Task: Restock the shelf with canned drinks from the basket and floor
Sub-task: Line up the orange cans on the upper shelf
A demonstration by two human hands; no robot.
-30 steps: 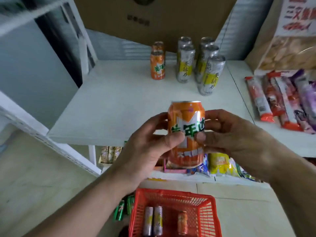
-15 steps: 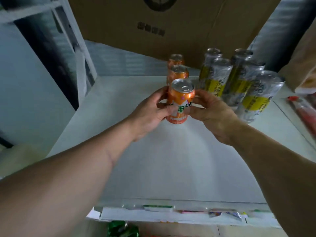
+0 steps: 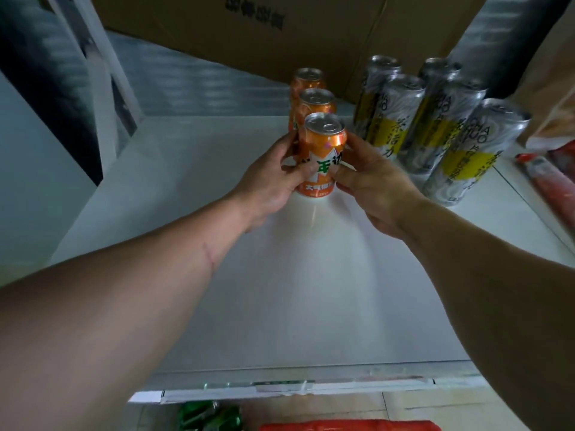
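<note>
Hands meet around one orange can (image 3: 322,157) on the white shelf (image 3: 280,290): the left hand (image 3: 267,185) curls round its left side with the thumb across the label, and the right hand (image 3: 370,181) pinches its right side the same way. The can stands upright with its base on or just at the shelf surface, directly in front of two more orange cans (image 3: 314,101), so the two-handed hold looks meant to square it into a straight file with the label facing out. To the right, near but apart, stand the tall silver cans (image 3: 435,126) in their own rows; the right hand's knuckles sit just beside the nearest of them, so a careless pull-back could knock one. The shelf's front half is bare, giving plenty of room to extend the file toward the front edge (image 3: 311,371). Below that edge, a strip of red basket (image 3: 348,426) and green cans (image 3: 211,415) on the floor show.
</note>
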